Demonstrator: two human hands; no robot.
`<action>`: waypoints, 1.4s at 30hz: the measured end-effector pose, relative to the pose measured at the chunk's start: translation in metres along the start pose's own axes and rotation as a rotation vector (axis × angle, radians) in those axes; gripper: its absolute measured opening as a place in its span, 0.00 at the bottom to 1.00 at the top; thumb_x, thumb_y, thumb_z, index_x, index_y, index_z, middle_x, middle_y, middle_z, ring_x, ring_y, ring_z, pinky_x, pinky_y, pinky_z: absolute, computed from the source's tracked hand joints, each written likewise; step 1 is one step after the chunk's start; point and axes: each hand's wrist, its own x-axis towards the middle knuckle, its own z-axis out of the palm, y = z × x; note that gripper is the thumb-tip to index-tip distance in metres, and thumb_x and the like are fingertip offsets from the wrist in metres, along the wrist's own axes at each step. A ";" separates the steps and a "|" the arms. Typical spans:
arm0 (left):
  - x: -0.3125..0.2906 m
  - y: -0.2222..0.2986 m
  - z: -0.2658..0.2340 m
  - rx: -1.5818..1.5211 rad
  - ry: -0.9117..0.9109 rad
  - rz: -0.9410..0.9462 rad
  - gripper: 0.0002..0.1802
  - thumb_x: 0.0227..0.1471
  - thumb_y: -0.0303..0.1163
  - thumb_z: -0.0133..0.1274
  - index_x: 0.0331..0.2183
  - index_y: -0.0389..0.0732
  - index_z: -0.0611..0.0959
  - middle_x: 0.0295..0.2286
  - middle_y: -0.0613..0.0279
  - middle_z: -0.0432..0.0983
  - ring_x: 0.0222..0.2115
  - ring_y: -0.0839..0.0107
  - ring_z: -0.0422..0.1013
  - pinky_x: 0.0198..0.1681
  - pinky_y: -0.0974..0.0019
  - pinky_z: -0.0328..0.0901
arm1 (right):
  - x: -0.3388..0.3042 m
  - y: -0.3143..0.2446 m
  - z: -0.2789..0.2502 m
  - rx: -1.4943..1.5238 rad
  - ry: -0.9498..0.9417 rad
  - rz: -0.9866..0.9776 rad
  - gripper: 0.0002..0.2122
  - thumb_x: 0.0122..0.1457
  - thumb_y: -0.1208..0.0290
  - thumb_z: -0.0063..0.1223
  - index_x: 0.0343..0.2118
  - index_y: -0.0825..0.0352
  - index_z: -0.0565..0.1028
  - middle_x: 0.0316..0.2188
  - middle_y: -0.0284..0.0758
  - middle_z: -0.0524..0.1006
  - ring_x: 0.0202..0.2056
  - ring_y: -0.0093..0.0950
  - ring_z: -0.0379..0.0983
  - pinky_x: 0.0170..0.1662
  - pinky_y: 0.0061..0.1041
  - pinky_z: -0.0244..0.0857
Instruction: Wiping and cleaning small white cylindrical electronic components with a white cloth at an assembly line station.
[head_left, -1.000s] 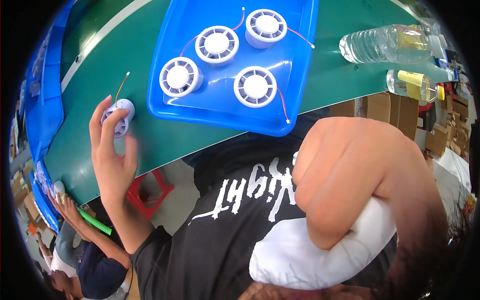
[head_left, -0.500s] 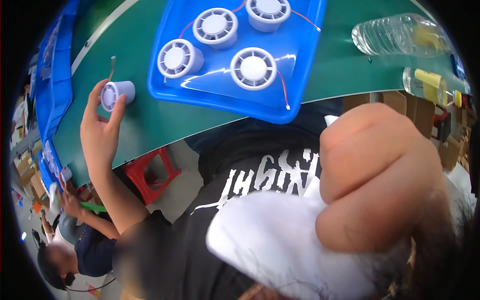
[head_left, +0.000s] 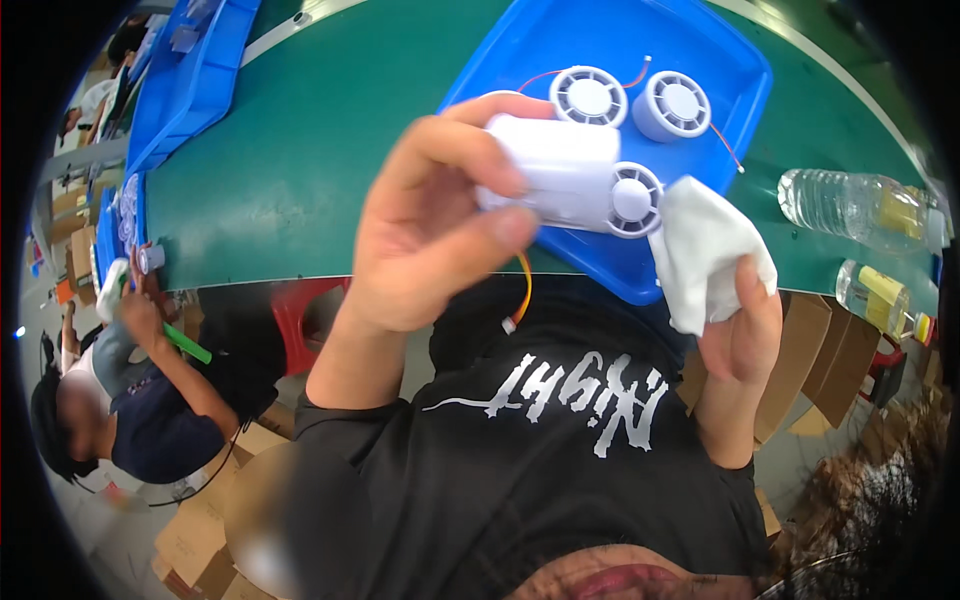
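My left hand (head_left: 415, 225) is closed around a white cylindrical fan unit (head_left: 565, 170), held sideways above the tray. A yellow, red and dark wire lead (head_left: 522, 295) with a white plug hangs below it. In my right hand (head_left: 745, 335) is a bunched white cloth (head_left: 710, 245), gripped between thumb and fingers just right of the unit. Behind them lies a blue tray (head_left: 740, 85) with several similar white fan units. Two show their slatted faces, one unit (head_left: 590, 97) and another unit (head_left: 672, 105); a third unit (head_left: 637, 200) is partly covered by the held one.
Two clear plastic bottles, a large bottle (head_left: 855, 205) and a smaller bottle (head_left: 880, 295), lie on the green table (head_left: 290, 200) at right. Blue bins (head_left: 195, 90) line the far left. A co-worker (head_left: 165, 400) works at left. Cardboard boxes (head_left: 205, 520) and a red stool (head_left: 292, 325) stand below.
My left hand has brought the fan unit from the table's left to the middle, near the cloth. My right hand, with the cloth, has moved away from the camera toward the tray.
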 end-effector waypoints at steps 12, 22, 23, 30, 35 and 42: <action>0.020 -0.010 0.038 0.002 0.086 -0.269 0.33 0.39 0.21 0.64 0.49 0.30 0.70 0.43 0.56 0.72 0.46 0.69 0.71 0.49 0.67 0.67 | 0.004 -0.028 0.049 -1.708 -0.127 -0.957 0.21 0.63 0.61 0.46 0.52 0.74 0.72 0.51 0.47 0.73 0.54 0.44 0.68 0.59 0.40 0.55; 0.031 0.012 0.043 0.033 0.082 -0.329 0.34 0.38 0.19 0.62 0.50 0.31 0.71 0.44 0.56 0.74 0.46 0.70 0.71 0.50 0.65 0.67 | 0.025 -0.036 0.068 -1.627 -0.117 -1.065 0.29 0.59 0.47 0.47 0.49 0.73 0.72 0.45 0.44 0.73 0.47 0.42 0.71 0.52 0.40 0.64; 0.034 0.009 0.045 0.107 0.045 -0.297 0.34 0.38 0.21 0.64 0.49 0.32 0.72 0.43 0.56 0.73 0.47 0.70 0.71 0.49 0.65 0.68 | 0.030 -0.033 0.064 -1.536 -0.108 -1.043 0.32 0.55 0.45 0.52 0.48 0.74 0.71 0.44 0.45 0.73 0.45 0.43 0.71 0.50 0.39 0.65; 0.040 0.019 0.033 0.845 -0.399 0.300 0.30 0.31 0.23 0.67 0.42 0.35 0.78 0.39 0.53 0.75 0.40 0.56 0.74 0.42 0.61 0.70 | 0.034 -0.037 0.046 -1.112 -0.351 -0.511 0.26 0.59 0.48 0.51 0.42 0.72 0.73 0.35 0.45 0.76 0.37 0.44 0.73 0.41 0.35 0.67; 0.041 0.031 0.033 0.750 -0.637 0.235 0.30 0.33 0.25 0.67 0.44 0.37 0.79 0.40 0.54 0.75 0.43 0.58 0.73 0.45 0.61 0.70 | 0.037 -0.045 0.032 -0.503 -0.719 0.222 0.32 0.66 0.42 0.33 0.48 0.72 0.74 0.42 0.38 0.77 0.45 0.28 0.74 0.47 0.27 0.68; 0.054 0.034 0.014 0.337 -0.315 -0.091 0.35 0.35 0.20 0.67 0.49 0.33 0.75 0.47 0.55 0.72 0.49 0.66 0.71 0.54 0.61 0.68 | 0.023 -0.013 0.003 0.284 -0.531 0.355 0.40 0.57 0.37 0.45 0.56 0.75 0.65 0.45 0.44 0.76 0.41 0.30 0.77 0.41 0.27 0.72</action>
